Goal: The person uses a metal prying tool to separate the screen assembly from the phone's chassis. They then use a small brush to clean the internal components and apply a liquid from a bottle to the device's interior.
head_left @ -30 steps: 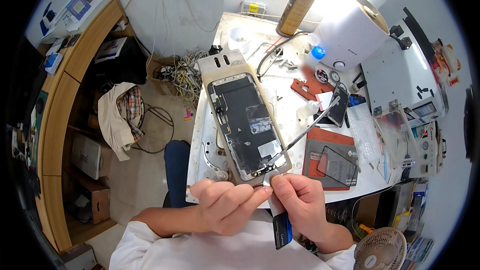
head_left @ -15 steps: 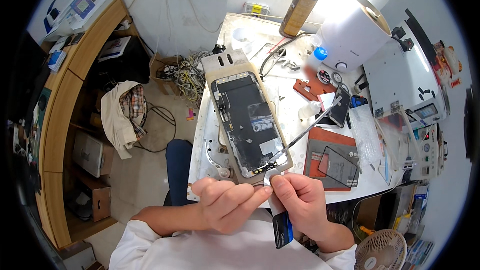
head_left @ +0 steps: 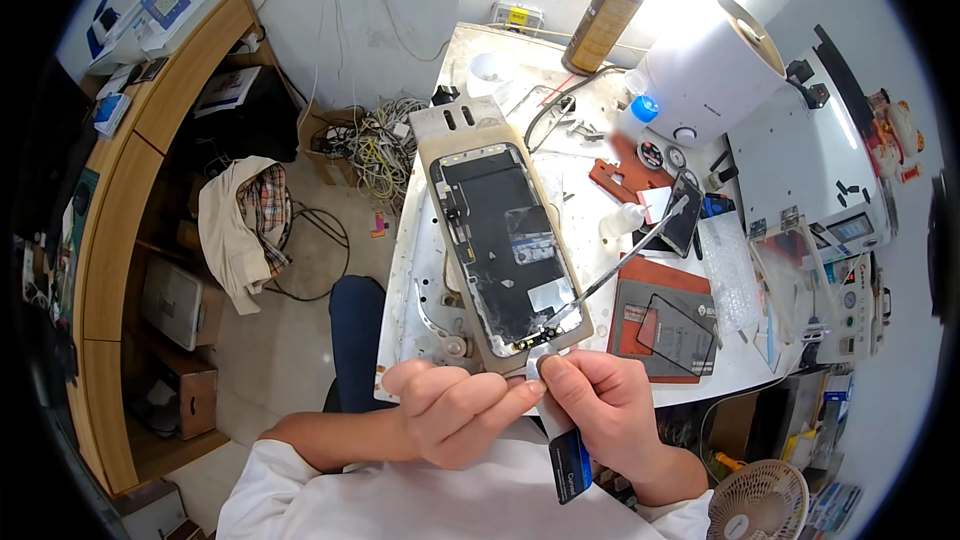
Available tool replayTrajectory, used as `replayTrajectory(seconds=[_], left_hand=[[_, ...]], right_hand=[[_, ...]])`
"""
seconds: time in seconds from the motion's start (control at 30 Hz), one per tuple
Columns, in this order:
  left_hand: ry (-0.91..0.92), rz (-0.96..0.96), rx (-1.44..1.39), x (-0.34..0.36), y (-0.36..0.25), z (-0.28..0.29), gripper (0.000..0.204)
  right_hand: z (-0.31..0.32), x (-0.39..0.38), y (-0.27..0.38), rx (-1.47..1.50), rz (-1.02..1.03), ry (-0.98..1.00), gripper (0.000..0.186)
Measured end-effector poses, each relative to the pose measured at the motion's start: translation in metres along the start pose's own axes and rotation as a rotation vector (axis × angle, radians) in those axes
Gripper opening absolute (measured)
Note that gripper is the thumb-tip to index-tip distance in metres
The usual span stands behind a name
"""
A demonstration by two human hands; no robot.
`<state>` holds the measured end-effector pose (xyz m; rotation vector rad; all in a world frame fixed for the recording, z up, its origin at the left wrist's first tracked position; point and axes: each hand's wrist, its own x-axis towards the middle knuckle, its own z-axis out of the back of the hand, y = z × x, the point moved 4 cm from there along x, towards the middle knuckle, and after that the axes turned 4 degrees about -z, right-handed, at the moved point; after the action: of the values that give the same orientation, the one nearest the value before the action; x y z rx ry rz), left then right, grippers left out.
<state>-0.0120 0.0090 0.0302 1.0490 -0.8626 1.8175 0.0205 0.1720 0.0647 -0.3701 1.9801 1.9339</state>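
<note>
An opened phone panel (head_left: 503,240) with a black interior lies in a beige holder (head_left: 447,128). A long ribbon cable (head_left: 628,258) runs from its bottom end to a smaller dark device (head_left: 680,225). My right hand (head_left: 605,410) is closed, pinching a thin pale tool with a black and blue end (head_left: 568,462) just below the panel's bottom edge. My left hand (head_left: 450,410) is closed, fingers curled, its index fingertip against the pale tool beside my right thumb; whether it grips anything is hidden.
The white desk (head_left: 408,300) holds orange-red mats (head_left: 660,365), a small white bottle (head_left: 612,225), a tall can (head_left: 600,25), a white cylindrical appliance (head_left: 705,80) and bubble wrap (head_left: 730,270). A fan (head_left: 760,500) stands lower right; a wooden cabinet (head_left: 105,340) is on the left.
The view has shifted slightly, with the panel and holder appearing a little right and higher. Both hands hold nearly the same position and grip; the black and blue end has tilted slightly rightward.
</note>
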Motion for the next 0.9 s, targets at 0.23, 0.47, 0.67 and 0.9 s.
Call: replayTrajectory(seconds=[0.23,0.47,0.67,0.9], left_hand=[[-0.005,0.017,-0.001,0.000,0.000,0.000,0.024],[-0.038,0.039,0.006,-0.002,0.001,0.000,0.026],[-0.050,0.057,0.004,-0.001,0.001,0.002,0.022],[-0.076,0.075,-0.002,-0.003,0.003,0.001,0.027]], right_hand=[[0.003,0.003,-0.003,-0.021,0.016,0.052,0.036],[-0.003,0.005,0.002,0.030,-0.002,0.058,0.040],[-0.005,0.002,0.001,-0.026,-0.046,0.002,0.041],[-0.010,-0.004,0.000,0.041,-0.041,-0.054,0.039]])
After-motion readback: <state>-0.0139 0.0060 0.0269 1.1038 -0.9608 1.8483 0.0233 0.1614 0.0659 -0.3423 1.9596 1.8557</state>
